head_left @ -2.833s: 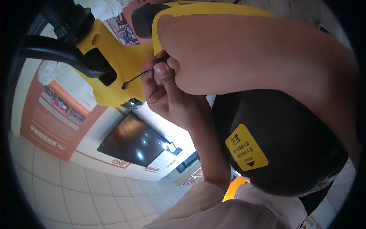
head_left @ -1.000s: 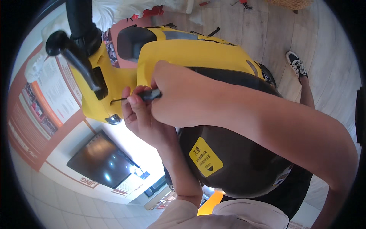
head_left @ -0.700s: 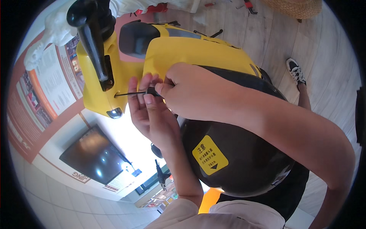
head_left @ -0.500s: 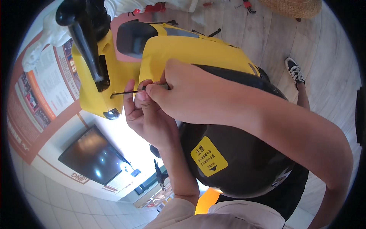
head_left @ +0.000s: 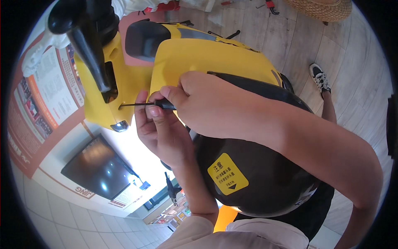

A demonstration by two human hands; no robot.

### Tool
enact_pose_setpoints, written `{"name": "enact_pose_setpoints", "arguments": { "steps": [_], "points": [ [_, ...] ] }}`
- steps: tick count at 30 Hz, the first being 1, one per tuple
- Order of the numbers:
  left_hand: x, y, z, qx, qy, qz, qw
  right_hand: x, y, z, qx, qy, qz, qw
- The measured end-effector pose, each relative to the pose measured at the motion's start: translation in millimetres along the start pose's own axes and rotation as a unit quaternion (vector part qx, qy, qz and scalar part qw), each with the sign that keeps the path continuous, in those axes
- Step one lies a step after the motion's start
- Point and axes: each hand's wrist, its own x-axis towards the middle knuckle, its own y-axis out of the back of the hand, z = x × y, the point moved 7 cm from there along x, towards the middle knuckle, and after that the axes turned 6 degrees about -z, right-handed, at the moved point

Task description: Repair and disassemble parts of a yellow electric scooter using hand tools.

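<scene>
In my right hand [head_left: 195, 101] is the black handle of a screwdriver [head_left: 165, 103], with thumb and fingers closed round its rear end. Its thin dark shaft runs left, and the tip meets a small recess in the yellow scooter panel [head_left: 97, 112]; how deep it sits is hidden. My left hand [head_left: 161, 128] pinches the front of the screwdriver, thumb and fingertips where handle and shaft join. Just above the tip is a black handlebar grip [head_left: 93, 62]. A dark helmet [head_left: 265, 170] with a yellow label [head_left: 228, 173] lies beneath my right forearm.
A second yellow scooter body part [head_left: 211, 56] with a dark seat [head_left: 145, 42] lies beyond my hands. Red hex keys [head_left: 271, 6] and a woven basket [head_left: 321, 9] rest on the wooden floor. Another person's shoe [head_left: 320, 79] stands at right. A screen [head_left: 99, 166] hangs left.
My right hand has shifted on the screwdriver, and more of the black handle shows. The shaft lies closer to level. My left hand keeps its pinch, and the whole view has shifted slightly.
</scene>
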Motion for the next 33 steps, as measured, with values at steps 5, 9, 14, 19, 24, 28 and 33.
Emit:
{"name": "enact_pose_setpoints", "arguments": {
  "steps": [5, 9, 14, 19, 24, 28, 33],
  "points": [
    [4, -4, 5, 0.015, -0.006, 0.014, 1.000, -17, 3, -6, -0.014, -0.092, 0.032, 0.995],
    [10, -5, 7, 0.150, 0.009, 0.058, 0.987, -12, -5, -1, -0.185, 0.081, 0.104, 0.974],
    [9, 3, 2, 0.249, 0.029, 0.044, 0.967, -2, -9, 3, -0.233, 0.113, 0.080, 0.963],
    [3, -3, 4, 0.070, 0.018, 0.013, 0.997, -10, -2, 0, -0.088, -0.018, 0.054, 0.994],
    [10, -4, -1, 0.095, 0.012, 0.018, 0.995, -12, 5, 4, -0.106, 0.099, 0.133, 0.980],
    [12, -6, 9, 0.224, -0.018, 0.041, 0.974, -6, -7, 1, -0.182, 0.018, 0.009, 0.983],
    [9, 6, -1, 0.085, 0.006, 0.073, 0.994, -8, -4, 0, -0.181, 0.093, 0.025, 0.979]
  ]
}}
